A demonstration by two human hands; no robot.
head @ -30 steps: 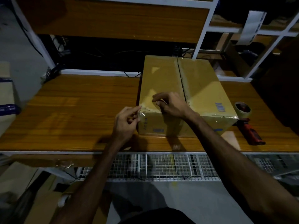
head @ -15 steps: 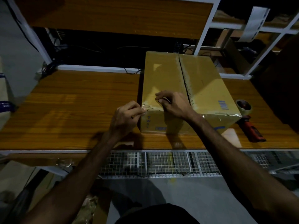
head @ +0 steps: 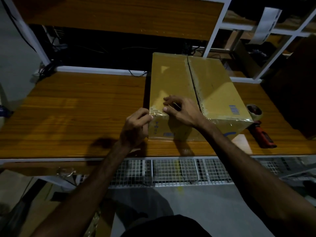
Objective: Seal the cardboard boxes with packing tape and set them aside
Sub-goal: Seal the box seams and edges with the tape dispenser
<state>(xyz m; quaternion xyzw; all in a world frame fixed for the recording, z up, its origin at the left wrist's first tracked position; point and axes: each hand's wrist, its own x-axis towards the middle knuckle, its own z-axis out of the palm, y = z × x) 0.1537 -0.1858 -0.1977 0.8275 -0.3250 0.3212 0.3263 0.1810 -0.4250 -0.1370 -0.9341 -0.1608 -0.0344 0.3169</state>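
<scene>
- A wooden table (head: pixel 68 117) with a glossy orange-brown top and a white front edge carries everything.
- A closed cardboard box (head: pixel 213 93) sits on it, right of centre.
- A red-handled tape dispenser (head: pixel 259 132) lies just beside the box's right side, near the front edge.

cardboard box (head: pixel 193 93) sitting on wooden table (head: pixel 71 113), blocking its right-centre. left of box: wide bare tabletop lying open, free for passing. right of box: tape dispenser (head: pixel 258 124) lying just beside it, narrowing that gap. behind box: white frame post (head: pixel 215 29) and upper shelf board (head: pixel 116 14) standing close, limiting reach above. both hands crowding box's near left corner.
</scene>
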